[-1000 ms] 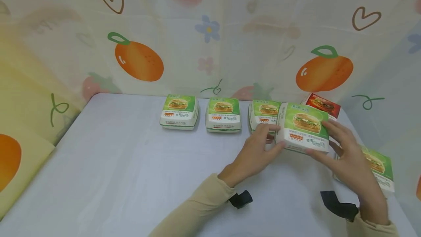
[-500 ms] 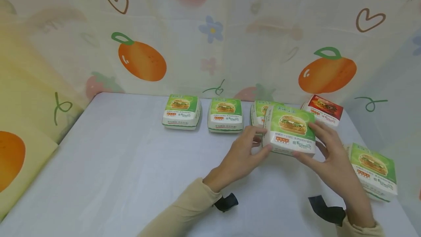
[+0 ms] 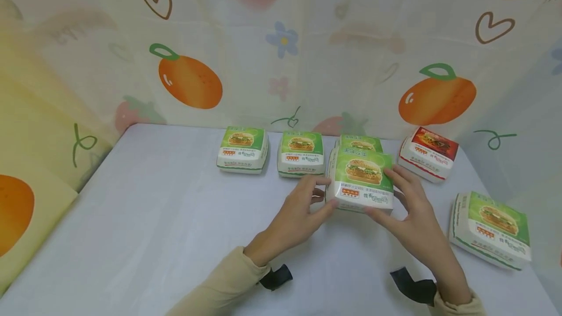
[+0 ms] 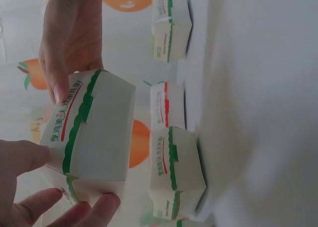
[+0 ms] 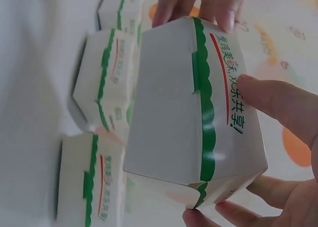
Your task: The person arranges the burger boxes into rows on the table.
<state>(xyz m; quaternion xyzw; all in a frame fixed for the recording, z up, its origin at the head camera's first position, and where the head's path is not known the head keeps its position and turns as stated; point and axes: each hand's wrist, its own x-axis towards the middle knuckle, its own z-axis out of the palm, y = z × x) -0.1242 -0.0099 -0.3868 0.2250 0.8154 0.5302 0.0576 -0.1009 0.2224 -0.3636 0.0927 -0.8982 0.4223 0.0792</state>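
Note:
Both hands hold one green and white burger box (image 3: 363, 174), a burger picture on its lid facing up. My left hand (image 3: 298, 216) grips its left side and my right hand (image 3: 410, 211) grips its right side, each with the thumb at the front. In the left wrist view the box (image 4: 102, 130) hangs clear of the white tabletop; the right wrist view shows its front face (image 5: 169, 103) with a green scalloped band. Just behind the held box stands another green burger box (image 3: 362, 141), partly hidden by it.
Two green burger boxes (image 3: 242, 150) stand side by side along the back edge, left of the held one. A red-topped burger box (image 3: 429, 154) sits at the back right. Nearer on the right is a larger-looking green burger box (image 3: 489, 230). A fruit-print cloth (image 3: 246, 82) hangs behind the white table (image 3: 145, 238).
Both hands have carried the burger box leftward and slightly nearer, in front of the third green box. The red-topped box and the right-hand green box are now uncovered.

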